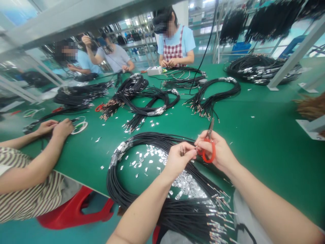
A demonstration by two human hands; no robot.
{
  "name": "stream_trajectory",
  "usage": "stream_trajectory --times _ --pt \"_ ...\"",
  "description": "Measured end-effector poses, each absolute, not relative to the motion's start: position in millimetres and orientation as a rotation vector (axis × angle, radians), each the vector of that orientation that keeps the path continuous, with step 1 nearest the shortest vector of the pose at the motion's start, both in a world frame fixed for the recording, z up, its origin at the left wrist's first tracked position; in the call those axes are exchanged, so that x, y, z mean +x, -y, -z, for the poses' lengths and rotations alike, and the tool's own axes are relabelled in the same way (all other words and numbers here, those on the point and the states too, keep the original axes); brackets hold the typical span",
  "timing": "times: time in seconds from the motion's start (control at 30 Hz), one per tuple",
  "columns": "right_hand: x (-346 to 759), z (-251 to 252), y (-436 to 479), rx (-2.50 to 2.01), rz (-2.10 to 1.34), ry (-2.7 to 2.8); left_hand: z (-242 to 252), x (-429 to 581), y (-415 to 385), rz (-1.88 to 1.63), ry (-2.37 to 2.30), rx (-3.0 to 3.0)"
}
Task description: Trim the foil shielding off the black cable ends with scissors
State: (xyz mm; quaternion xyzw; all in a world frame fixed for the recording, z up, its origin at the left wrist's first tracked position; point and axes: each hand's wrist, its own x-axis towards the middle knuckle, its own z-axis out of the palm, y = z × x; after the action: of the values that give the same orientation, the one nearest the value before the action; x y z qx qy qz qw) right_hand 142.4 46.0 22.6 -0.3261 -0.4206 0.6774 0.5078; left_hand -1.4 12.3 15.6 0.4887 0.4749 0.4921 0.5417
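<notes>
My right hand [221, 151] is closed on a pair of scissors [209, 149] with red handles, the blades pointing up and away from me. Close against it, my left hand [179, 160] pinches the end of a black cable, with small stripped ends showing at the fingers. Both hands meet above a large loop of black cables [114, 184] lying on the green table. Silver foil wraps [120, 152] band the loop at its left. At the lower right the stripped cable ends [215, 227] fan out. Foil scraps [189, 186] lie inside the loop.
More black cable bundles [157, 110] lie across the green table [261, 145]. A co-worker's hands [59, 128] work at the left, near a white ring of wire [80, 127]. Several people sit opposite. Metal frame posts [291, 57] stand at the right; a red stool [73, 210] is below left.
</notes>
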Motion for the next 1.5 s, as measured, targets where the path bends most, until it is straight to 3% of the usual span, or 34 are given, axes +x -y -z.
stream_trajectory --times 0.13,0.27,0.33,0.53,0.73,1.1,1.5 --pt "140.0 -21.5 -45.1 -0.786 -1.715 0.932 -15.5 1.0 -11.1 -1.195 -1.153 1.219" --pt "141.7 -22.6 -44.6 -0.842 -1.591 1.075 -15.1 1.6 -11.2 -1.230 -1.156 1.221" --pt "146.9 -26.8 -44.7 -0.945 -1.350 1.301 -16.3 -0.3 -12.8 -1.248 -1.169 1.155" --pt "165.8 -40.0 -40.9 -1.125 -0.172 2.289 -23.8 -9.0 -17.8 -1.235 -1.176 0.945" --pt "162.2 -34.0 -37.4 -1.174 0.405 2.394 -25.4 -9.9 -17.1 -1.227 -1.156 0.923" --pt "161.7 -40.5 -33.3 -1.110 0.553 2.449 -15.3 -10.7 -15.1 -1.302 -1.199 1.086" --pt "160.4 -45.3 -27.6 -1.140 0.417 2.531 -14.1 -9.4 -13.2 -1.307 -1.196 1.098"
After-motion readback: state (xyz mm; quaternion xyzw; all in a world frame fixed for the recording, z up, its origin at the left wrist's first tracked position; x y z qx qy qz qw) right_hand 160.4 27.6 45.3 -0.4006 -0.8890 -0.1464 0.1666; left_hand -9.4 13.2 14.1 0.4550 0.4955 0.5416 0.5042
